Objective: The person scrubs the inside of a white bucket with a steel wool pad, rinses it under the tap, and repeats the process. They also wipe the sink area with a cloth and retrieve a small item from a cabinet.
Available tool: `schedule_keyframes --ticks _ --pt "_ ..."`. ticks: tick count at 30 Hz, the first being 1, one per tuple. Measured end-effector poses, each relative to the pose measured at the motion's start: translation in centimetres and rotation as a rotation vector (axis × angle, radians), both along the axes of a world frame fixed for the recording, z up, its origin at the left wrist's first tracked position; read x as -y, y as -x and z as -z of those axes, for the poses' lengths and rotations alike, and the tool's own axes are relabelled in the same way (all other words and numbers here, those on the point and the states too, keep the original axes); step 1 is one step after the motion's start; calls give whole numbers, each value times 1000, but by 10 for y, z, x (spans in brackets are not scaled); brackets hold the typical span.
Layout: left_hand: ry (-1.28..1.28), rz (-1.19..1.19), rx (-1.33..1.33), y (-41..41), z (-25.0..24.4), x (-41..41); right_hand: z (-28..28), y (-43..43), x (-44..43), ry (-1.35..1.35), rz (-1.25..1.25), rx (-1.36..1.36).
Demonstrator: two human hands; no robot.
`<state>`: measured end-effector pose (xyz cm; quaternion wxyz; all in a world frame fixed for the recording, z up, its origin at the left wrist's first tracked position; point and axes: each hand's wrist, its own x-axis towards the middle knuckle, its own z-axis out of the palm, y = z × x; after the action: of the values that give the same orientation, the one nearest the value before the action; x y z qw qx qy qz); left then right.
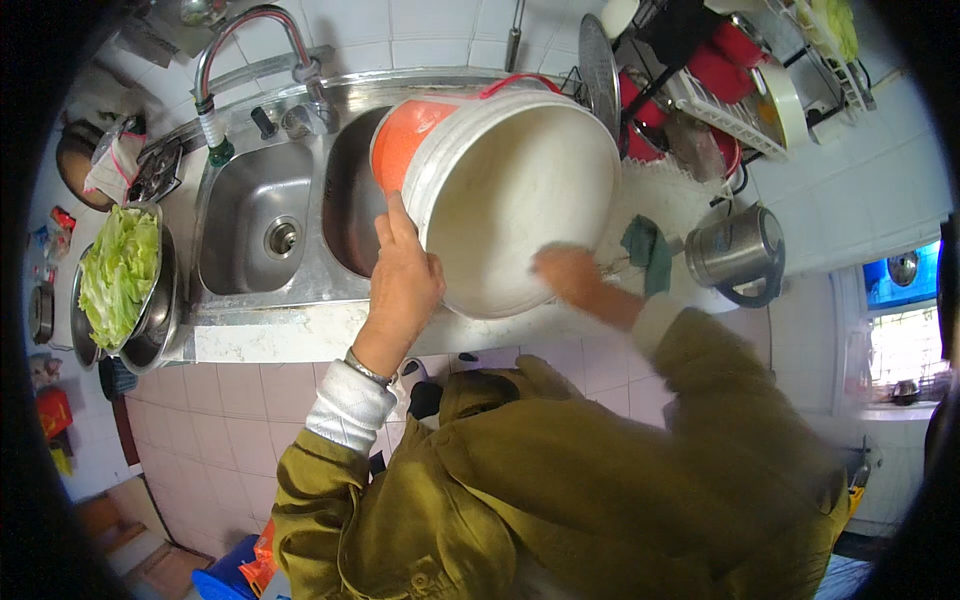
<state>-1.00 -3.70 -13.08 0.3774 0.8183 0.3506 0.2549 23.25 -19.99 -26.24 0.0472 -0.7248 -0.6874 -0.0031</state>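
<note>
A large white plastic bucket [517, 202] with an orange label lies tilted on its side, its mouth turned towards me. It rests over the right sink bowl and the counter beside it. My left hand [405, 274] holds the bucket's outer wall near the rim, fingers against the label side. At the lower right of the mouth is my right hand [570, 274], blurred, with its fingers inside the opening. Whether those fingers hold anything is unclear. The bucket's red handle [521, 81] arches at the back. Powdery pale marks seem to coat the inner wall.
A steel double sink [259, 217] with a tall faucet [251, 22] stands at left. Beside it, chopped lettuce [120, 270] fills a colander on metal bowls. A green cloth [649, 251] and a steel kettle [735, 251] are at right, below a dish rack [735, 112].
</note>
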Motion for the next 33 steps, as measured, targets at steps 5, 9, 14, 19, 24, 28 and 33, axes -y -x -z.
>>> schedule_keyframes --ticks 5,9,14,19,24,28,33 --pt "-155 -15 -82 2 8 4 -26 -38 -7 3 -11 273" --pt "-104 -15 -68 -3 8 4 -28 105 -28 71 445 -682" --pt "-77 -17 -93 4 4 -1 -41 130 -39 -134 276 -817" --pt "-149 51 -89 1 0 -6 -39 -20 5 64 -50 178" --pt "-159 44 -63 -1 -5 -1 -59 -56 5 -181 -117 194" --pt "-207 32 -46 -5 1 1 -13 68 25 -124 131 -484" --pt "-244 15 -82 1 5 -4 -59 133 -14 -160 207 -927"
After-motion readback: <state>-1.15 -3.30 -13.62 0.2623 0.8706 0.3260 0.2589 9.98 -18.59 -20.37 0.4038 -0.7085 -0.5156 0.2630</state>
